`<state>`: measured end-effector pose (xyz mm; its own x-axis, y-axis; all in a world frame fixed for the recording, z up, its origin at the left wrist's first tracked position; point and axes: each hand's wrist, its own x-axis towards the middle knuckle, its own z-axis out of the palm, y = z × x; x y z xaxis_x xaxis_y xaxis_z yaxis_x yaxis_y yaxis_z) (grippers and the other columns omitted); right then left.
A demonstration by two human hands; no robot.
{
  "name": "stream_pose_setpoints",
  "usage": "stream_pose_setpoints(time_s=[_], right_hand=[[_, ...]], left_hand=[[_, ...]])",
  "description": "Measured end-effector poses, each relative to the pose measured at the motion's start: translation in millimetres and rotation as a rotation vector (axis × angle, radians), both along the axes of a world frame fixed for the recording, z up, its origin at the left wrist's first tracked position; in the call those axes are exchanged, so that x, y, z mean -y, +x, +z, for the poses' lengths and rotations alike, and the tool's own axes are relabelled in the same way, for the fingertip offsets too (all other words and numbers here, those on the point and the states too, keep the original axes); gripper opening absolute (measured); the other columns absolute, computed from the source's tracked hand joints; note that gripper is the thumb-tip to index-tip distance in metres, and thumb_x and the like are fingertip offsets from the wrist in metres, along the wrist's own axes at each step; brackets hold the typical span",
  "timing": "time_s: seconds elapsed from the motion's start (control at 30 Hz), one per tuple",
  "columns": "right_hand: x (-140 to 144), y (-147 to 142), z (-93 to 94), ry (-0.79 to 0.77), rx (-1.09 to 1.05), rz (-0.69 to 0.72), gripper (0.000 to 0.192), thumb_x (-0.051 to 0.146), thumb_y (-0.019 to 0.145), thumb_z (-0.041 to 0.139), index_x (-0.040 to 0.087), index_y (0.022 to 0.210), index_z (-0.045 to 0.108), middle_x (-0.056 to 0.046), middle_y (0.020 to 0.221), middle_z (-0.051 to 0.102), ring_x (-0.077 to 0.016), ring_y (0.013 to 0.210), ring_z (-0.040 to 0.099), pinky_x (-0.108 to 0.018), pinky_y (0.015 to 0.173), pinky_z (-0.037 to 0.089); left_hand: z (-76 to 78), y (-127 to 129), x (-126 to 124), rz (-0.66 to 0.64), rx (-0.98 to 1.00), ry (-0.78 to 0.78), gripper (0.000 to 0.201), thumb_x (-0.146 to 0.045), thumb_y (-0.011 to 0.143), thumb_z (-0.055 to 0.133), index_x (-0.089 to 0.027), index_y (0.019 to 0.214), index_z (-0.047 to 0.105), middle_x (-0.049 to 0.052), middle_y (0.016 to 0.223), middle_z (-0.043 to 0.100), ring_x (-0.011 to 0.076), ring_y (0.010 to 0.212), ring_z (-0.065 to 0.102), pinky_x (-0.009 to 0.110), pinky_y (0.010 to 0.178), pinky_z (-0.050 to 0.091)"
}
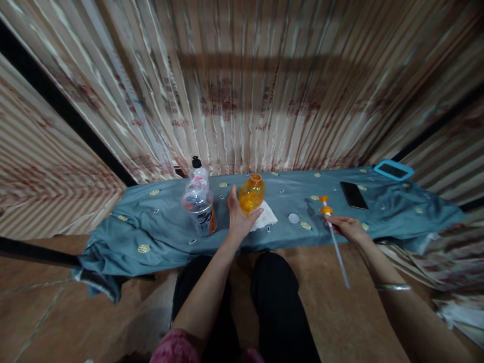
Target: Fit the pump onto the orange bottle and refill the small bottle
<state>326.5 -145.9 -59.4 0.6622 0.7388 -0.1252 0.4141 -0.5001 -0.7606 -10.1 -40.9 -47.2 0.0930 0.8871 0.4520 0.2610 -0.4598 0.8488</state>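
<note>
My left hand (241, 214) is closed around the side of a clear orange bottle (252, 194), whose neck is uncovered at the top. A white tissue (266, 217) lies on the cloth just right of that bottle. Over the front right edge of the cloth, my right hand (346, 227) pinches a pump dispenser head (325, 209) with an orange top and collar. Its long pale tube (339, 257) hangs down at a slant, past the edge. A small round white disc (293, 218) rests on the cloth between my hands.
A clear plastic cup with a domed lid (200, 212) stands left of the bottle, before a clear bottle with a black cap (196, 169). A black phone (354, 195) and a blue-framed object (393, 170) lie at the right. Blue-grey cloth (166, 227) covers the narrow table; a patterned curtain (242, 111) hangs behind.
</note>
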Motion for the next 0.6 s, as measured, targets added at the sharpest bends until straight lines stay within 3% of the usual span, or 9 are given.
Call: stream_pose_setpoints(time_s=[0.17,0.23,0.4,0.6], right_hand=[[34,-2,28.7,0.213,-0.628,-0.03,0.022,0.033,0.096,0.055,0.014,0.087,0.061,0.006,0.065,0.054,-0.0021,0.041,0.039,-0.014,0.033,0.029],[38,-9,38.1,0.323,-0.803,-0.024,0.024,0.034,0.097,0.053,0.015,0.083,0.059,0.007,0.063,0.051,-0.0016,0.04,0.037,-0.013,0.031,0.026],[22,-38,64.7,0.592,-1.094,0.04,0.02,0.031,0.094,0.059,0.014,0.083,0.061,0.003,0.07,0.059,-0.0028,0.048,0.049,-0.011,0.036,0.038],[-21,-78,113.2,0.888,-1.232,0.153,0.014,0.028,0.088,0.067,0.015,0.086,0.064,0.001,0.08,0.064,-0.0052,0.066,0.062,-0.011,0.051,0.052]], left_hand=[[0.5,6,-2,-0.011,0.04,-0.023,0.095,-0.033,0.067,0.081,-0.022,0.144,0.026,0.018,0.151,0.038,0.0315,0.142,0.036,0.054,0.119,0.027],[0.6,7,-3,-0.015,0.064,-0.033,0.095,-0.034,0.067,0.081,-0.019,0.143,0.027,0.02,0.15,0.038,0.0335,0.141,0.038,0.053,0.118,0.03],[2.8,7,-4,-0.029,0.078,-0.056,0.096,-0.03,0.065,0.082,-0.021,0.144,0.027,0.017,0.148,0.043,0.0314,0.137,0.044,0.052,0.115,0.036],[4.4,6,-5,-0.019,0.05,-0.081,0.096,-0.026,0.064,0.082,-0.027,0.143,0.03,0.012,0.147,0.046,0.0288,0.134,0.048,0.049,0.113,0.04]])
